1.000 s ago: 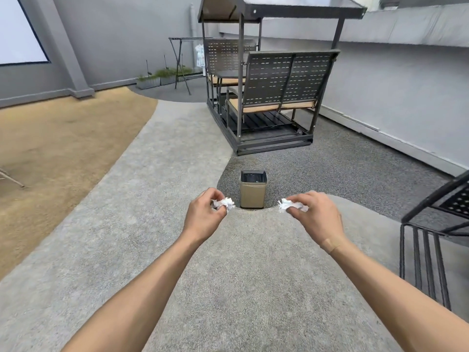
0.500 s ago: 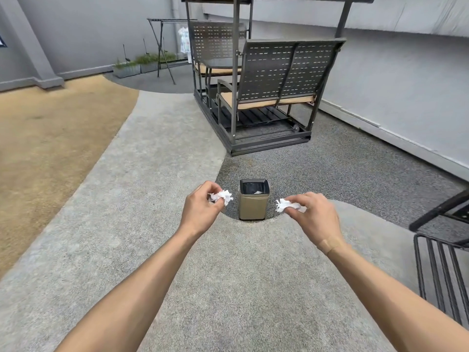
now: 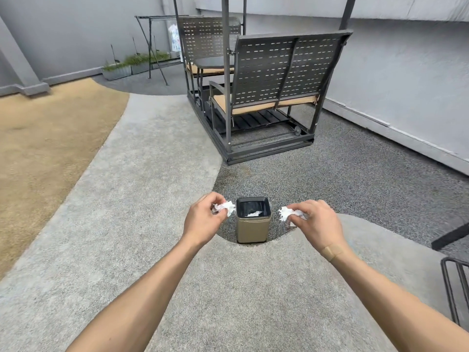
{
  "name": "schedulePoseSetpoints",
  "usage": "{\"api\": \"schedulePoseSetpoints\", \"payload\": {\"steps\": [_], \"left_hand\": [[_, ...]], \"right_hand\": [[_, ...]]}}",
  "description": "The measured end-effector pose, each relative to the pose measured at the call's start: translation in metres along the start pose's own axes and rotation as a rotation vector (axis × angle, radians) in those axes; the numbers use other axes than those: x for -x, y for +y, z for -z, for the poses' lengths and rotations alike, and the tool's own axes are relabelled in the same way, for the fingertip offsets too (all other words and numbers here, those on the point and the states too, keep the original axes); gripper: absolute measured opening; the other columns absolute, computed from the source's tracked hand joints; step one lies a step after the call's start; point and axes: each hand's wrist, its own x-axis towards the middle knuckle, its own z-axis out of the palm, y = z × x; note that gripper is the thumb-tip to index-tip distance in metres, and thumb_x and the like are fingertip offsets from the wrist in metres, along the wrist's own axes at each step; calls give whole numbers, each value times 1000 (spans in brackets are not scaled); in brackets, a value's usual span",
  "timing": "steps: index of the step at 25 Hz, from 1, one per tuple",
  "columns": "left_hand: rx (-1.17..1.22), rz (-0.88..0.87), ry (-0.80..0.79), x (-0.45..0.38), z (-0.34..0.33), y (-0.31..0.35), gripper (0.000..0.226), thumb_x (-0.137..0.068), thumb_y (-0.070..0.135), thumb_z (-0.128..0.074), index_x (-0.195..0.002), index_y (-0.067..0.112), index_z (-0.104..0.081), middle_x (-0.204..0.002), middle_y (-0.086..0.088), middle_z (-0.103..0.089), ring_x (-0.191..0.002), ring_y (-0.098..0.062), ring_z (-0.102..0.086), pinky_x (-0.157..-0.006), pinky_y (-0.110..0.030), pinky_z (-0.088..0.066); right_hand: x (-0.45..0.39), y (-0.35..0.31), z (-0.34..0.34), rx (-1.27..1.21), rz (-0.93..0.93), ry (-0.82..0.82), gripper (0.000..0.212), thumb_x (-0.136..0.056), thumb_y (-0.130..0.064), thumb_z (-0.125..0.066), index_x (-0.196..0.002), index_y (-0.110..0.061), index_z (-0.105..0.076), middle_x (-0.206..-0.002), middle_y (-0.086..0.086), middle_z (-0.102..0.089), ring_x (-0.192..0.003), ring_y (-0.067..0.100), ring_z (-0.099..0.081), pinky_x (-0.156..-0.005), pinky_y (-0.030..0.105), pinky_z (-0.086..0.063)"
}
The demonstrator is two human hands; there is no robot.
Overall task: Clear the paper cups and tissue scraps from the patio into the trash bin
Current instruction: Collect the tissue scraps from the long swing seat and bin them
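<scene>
Two hands reach forward in the head view, one on each side of a small tan trash bin (image 3: 253,226) that stands on dark gravel at the edge of the pale pavement; the left hand (image 3: 203,222) pinches a crumpled white tissue (image 3: 226,207) between thumb and curled fingers, just left of the bin's rim; the right hand (image 3: 317,224) pinches a second tissue scrap (image 3: 288,214) the same way, just right of the rim; a white scrap (image 3: 254,213) already lies inside the bin against its black liner; a plaster (image 3: 332,252) crosses the right wrist; beyond the bin stands a dark metal swing bench (image 3: 279,72) with tan cushions.
</scene>
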Motion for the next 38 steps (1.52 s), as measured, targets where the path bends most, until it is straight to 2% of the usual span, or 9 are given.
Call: {"api": "schedulePoseSetpoints", "payload": {"steps": [7, 12, 18, 22, 28, 31, 34, 36, 38], "left_hand": [[25, 37, -18, -141, -41, -9, 28, -82, 23, -73, -82, 47, -58, -85, 22, -64, -79, -15, -65, -73, -38, -53], [16, 65, -42, -243, -50, -41, 24, -82, 23, -72, -82, 44, -59, -88, 20, -65, -81, -12, -64, -75, -41, -53], [32, 30, -187, -380, -73, -82, 21, -82, 20, -72, -84, 39, -62, -91, 17, -65, -84, -8, -62, -75, -34, -53], [25, 34, -310, -456, -93, -102, 23, -84, 19, -71, -85, 39, -61, -100, 7, -65, -76, -13, -61, -64, -29, -44], [-49, 130, -381, -506, -140, -137, 20, -86, 20, -69, -94, 37, -61, -101, 0, -58, -62, -16, -56, -57, -31, -50], [-49, 185, -438, -516, -173, -165, 18, -88, 15, -67, -99, 28, -62, -87, -3, -68, -54, -17, -52, -51, -33, -46], [-82, 238, -473, -519, -210, -193, 19, -87, 11, -68, -100, 24, -63, -86, 3, -69, -56, -20, -60, -58, -44, -54], [-124, 269, -498, -517, -240, -219, 21, -87, 10, -68, -101, 24, -61, -89, 3, -69, -60, -19, -64, -56, -39, -57], [-179, 275, -532, -515, -268, -247, 23, -87, 10, -67, -103, 26, -60, -93, 2, -69, -55, -9, -60, -46, -19, -47]], "right_hand": [[-151, 41, -50, 24, -16, -69, 19, -83, -40, -69, -102, -41, -70, -98, -16, -67, -90, 5, -42, -66, 28, -35], [-244, 46, -105, 2, -31, -98, 19, -83, -38, -70, -102, -42, -69, -99, -15, -68, -90, 4, -42, -71, 29, -40], [-344, 42, -163, 16, -141, -126, 23, -82, -35, -70, -105, -42, -68, -103, -15, -67, -90, 3, -47, -70, 27, -39], [-394, 50, -188, -37, -222, -121, 22, -83, -28, -71, -104, -34, -70, -104, -9, -67, -81, 4, -56, -73, 24, -44], [-425, 80, -241, -59, -352, -196, 24, -83, -18, -72, -104, -30, -71, -107, -5, -68, -69, -6, -53, -77, 24, -52], [-428, 109, -273, -80, -404, -248, 28, -83, -10, -69, -102, -29, -72, -109, -3, -68, -73, -1, -56, -73, 16, -48], [-424, 143, -309, -71, -483, -352, 30, -85, -7, -67, -104, -29, -71, -114, -3, -66, -75, 0, -57, -63, 2, -36], [-420, 171, -339, -86, -538, -428, 30, -86, -8, -64, -106, -30, -70, -119, -2, -64, -70, -4, -56, -53, 2, -35], [-420, 198, -371, -116, -589, -456, 31, -86, -9, -63, -104, -32, -70, -119, -2, -65, -63, -6, -56, -43, 4, -36]]}}
